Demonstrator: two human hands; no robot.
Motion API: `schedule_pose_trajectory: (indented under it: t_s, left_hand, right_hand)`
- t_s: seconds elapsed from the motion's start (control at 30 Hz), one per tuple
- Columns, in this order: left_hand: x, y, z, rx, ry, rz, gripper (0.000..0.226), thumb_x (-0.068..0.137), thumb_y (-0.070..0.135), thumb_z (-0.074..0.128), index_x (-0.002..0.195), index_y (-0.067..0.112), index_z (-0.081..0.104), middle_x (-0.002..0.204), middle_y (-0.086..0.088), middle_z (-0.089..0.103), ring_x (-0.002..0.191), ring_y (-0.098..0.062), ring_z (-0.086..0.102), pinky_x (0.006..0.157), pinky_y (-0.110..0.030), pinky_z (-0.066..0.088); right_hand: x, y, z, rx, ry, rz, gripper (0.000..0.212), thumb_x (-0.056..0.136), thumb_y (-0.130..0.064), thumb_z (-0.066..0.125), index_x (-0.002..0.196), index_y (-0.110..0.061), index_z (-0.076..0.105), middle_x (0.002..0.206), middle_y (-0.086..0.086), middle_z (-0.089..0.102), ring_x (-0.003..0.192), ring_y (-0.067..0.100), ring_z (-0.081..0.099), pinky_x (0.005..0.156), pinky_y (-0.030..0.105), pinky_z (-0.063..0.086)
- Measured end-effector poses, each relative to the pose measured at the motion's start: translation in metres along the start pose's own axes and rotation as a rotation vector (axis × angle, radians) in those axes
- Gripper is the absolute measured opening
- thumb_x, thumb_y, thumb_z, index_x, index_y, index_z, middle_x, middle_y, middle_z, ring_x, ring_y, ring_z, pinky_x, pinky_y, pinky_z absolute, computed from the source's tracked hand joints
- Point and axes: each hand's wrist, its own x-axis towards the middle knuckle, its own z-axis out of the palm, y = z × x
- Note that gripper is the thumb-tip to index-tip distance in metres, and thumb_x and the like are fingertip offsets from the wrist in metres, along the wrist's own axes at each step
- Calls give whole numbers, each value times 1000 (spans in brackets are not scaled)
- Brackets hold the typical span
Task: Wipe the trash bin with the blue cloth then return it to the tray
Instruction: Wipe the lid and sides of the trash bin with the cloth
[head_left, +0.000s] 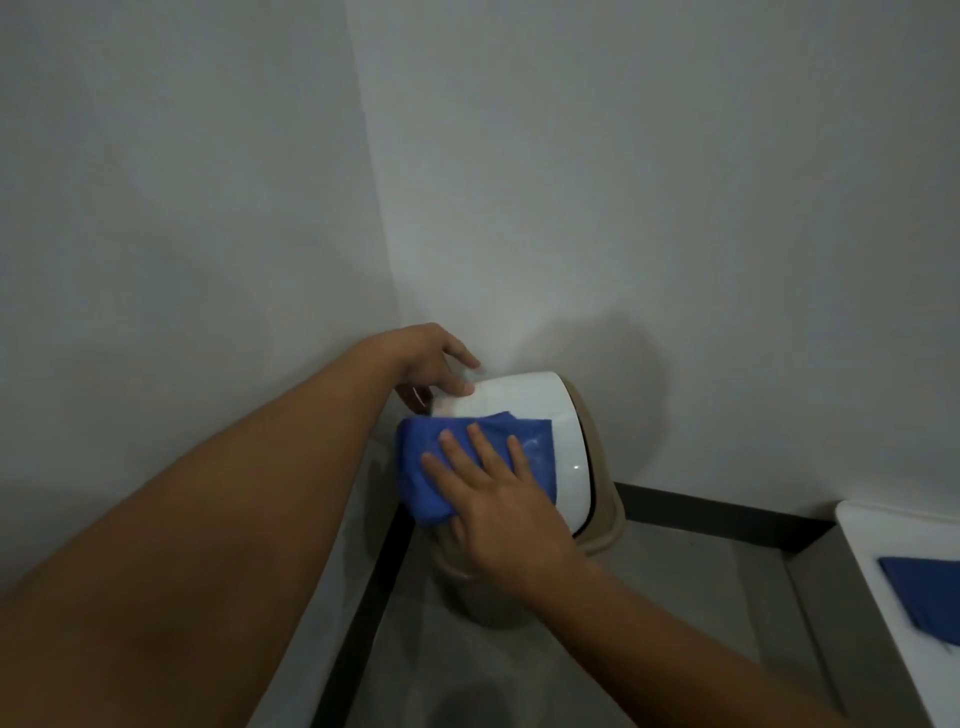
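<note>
Left forearm (208, 519) looms nearest; the left hand (431, 358) curls fingers (464, 387) over the white lid (519, 400) edge on the trash bin (608, 525). The right hand (498, 499) presses the blue cloth (421, 467) flat on that lid, fingers straight and spread.

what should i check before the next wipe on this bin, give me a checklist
1. The blue cloth lies flat under the right hand, fingers straight: ok.
2. The left hand holds the far edge of the lid to steady it: ok.
3. Cloth reaches the whole lid: not ok, the white right part is uncovered.
4. The bin wiped below the lid: cannot tell.
5. The tray in sight at the right for the return: ok, a second cloth lies in it.
</note>
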Motion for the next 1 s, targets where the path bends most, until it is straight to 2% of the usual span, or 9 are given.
schedule_pose_trajectory:
  t_s: [0.1,0.23,0.37,0.47,0.57,0.67,0.8,0.93,1.0]
  left_hand:
    - [2,0,-1,22,-65,3,8,80,22,68,83,30,69,87,0,62,75,-23,61,55,-31,55]
    - [0,-1,1,46,-60,25,19,84,24,63,102,21,68,95,-4,61,80,-23,60,59,-33,56]
    - [-8,-2,7,62,-40,43,24,87,27,56,109,21,63,105,-6,59,89,-23,57,68,-36,56]
    - [-9,1,15,278,41,118,35,87,43,51,113,21,60,122,-6,59,106,-23,55,88,-32,45]
    - [-7,1,30,284,73,272,56,90,49,40,140,25,31,153,-6,27,139,-19,25,113,-31,17]
    - [-3,-6,46,298,14,336,60,90,54,31,144,32,15,155,-6,20,140,-20,20,111,-29,12]
    - [2,-13,61,420,115,302,71,80,69,30,142,42,8,146,-12,34,129,-31,37,105,-42,30]
    - [2,-13,62,476,152,286,77,73,78,26,140,44,7,139,-13,42,123,-33,43,98,-43,36]
    - [2,-13,61,488,162,281,79,72,79,27,140,41,11,135,-14,47,120,-33,47,95,-42,37]
  right_hand:
    - [-15,-3,5,35,-54,-87,62,93,-37,38,143,-29,3,157,-1,-2,133,17,-26,100,44,-29]
    - [-36,6,3,128,-190,-138,63,95,-30,39,143,-32,-2,148,-11,-20,129,13,-32,101,34,-30]
    - [-64,18,-16,333,-377,-108,55,95,-18,40,143,-30,15,150,-13,-2,136,2,-9,111,26,-10]
    - [-76,31,-53,688,-165,92,40,92,-14,47,127,-32,47,122,-19,52,106,-24,44,98,3,31]
    - [-72,53,-86,727,326,270,42,93,-2,39,118,-36,45,106,-19,53,96,-27,47,82,-5,34]
    - [-57,60,-98,708,620,450,38,93,-8,39,128,-23,46,105,-14,51,88,-31,44,72,-9,33]
    - [-49,35,-69,727,476,631,47,95,-13,39,139,-27,30,111,-2,50,77,-8,50,73,5,41]
    - [-47,14,-36,761,396,681,52,96,-18,37,142,-30,17,143,10,36,119,21,47,102,35,41]
    - [-48,18,-35,811,464,703,49,96,-19,36,141,-31,22,125,4,48,97,6,54,81,11,47]
